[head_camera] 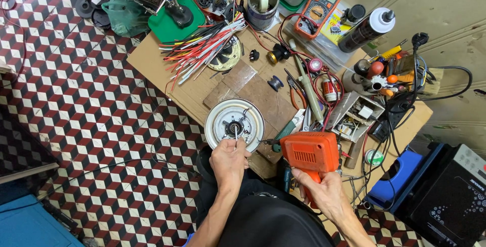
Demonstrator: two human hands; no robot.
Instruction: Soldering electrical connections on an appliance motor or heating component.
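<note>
Orange soldering gun sits clamped in my right hand at the bench's near edge, tip toward the round white plate. My left hand pinches a thin wire at its hub. Soldering looks underway; next, steady contact there.

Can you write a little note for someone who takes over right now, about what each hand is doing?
Left hand: pinches a thin wire at the hub of the round white metal disc lying on the cardboard-covered table.
Right hand: grips the orange pistol-shaped soldering gun, tip pointing toward the disc.
Done: cannot tell.
Left: the tip is not yet at the hub.
</note>
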